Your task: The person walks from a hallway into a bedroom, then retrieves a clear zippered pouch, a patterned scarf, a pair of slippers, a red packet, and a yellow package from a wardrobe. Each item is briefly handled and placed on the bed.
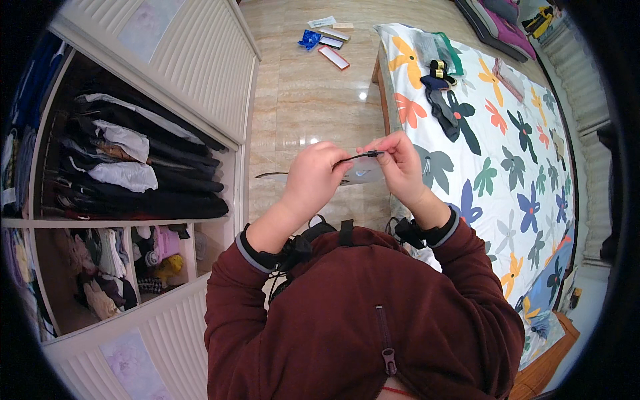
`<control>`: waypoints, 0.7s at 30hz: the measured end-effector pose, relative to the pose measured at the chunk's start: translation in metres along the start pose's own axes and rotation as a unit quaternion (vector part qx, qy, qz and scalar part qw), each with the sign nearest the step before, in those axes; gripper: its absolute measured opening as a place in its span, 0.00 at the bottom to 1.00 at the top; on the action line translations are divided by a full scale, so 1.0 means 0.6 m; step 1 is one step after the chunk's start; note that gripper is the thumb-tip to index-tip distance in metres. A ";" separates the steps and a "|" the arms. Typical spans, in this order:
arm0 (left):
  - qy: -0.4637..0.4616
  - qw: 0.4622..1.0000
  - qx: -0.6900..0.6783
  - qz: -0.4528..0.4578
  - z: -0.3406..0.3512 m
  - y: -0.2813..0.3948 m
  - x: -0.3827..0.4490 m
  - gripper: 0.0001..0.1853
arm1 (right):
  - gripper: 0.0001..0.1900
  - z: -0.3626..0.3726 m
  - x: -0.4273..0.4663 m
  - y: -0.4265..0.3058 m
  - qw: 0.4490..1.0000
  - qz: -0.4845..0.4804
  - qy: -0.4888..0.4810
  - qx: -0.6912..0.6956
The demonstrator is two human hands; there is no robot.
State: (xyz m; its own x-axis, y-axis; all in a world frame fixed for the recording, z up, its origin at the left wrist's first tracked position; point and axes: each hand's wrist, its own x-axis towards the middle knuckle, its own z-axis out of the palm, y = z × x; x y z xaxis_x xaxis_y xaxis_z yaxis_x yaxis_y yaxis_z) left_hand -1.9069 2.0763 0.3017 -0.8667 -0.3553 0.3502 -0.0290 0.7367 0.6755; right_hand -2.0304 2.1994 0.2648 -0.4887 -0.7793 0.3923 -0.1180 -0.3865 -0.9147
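My left hand [316,172] pinches a thin black strip [357,157], which looks like a cord or strap, between thumb and fingers. My right hand [404,167] grips a small black fitting [372,153] at the strip's other end; I cannot tell its exact kind. A dark, thin curved end [272,175] sticks out to the left behind my left hand; whether it belongs to the same strip is hidden. Below the strip, between both hands, hangs a translucent plastic sheet or bag [364,172] with small dark marks. My hands are raised over the floor beside the bed.
At left, an open wardrobe [239,200] holds hanging dark clothes [150,192] and folded garments. The bed [500,190] on the right bears socks [442,112] and a plastic bag [432,47]. Flat boxes [334,57] and a blue wrapper [309,40] lie on the tiled floor [310,110].
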 end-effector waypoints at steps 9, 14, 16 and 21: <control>-0.015 0.992 -0.077 -0.096 -0.007 -0.013 0.002 0.09 | 0.11 -0.011 0.014 -0.019 0.966 0.106 -0.068 -0.228; -0.045 0.984 -0.097 -0.144 -0.007 -0.010 0.003 0.10 | 0.08 -0.010 0.017 -0.024 0.969 0.161 -0.060 -0.177; -0.042 0.986 -0.097 -0.130 -0.009 -0.008 0.003 0.10 | 0.08 -0.009 0.016 -0.023 0.968 0.167 -0.060 -0.180; -0.041 0.994 -0.058 -0.085 -0.012 -0.002 0.003 0.09 | 0.07 -0.007 0.015 -0.024 0.987 0.128 -0.006 -0.100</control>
State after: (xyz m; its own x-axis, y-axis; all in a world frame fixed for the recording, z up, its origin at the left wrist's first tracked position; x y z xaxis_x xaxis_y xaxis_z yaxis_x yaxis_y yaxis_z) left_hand -1.9046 2.0704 0.3060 -0.8922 -0.4168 0.1739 -0.1250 0.5980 0.7917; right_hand -2.0367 2.2001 0.2811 -0.5139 -0.8454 0.1456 -0.1605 -0.0720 -0.9844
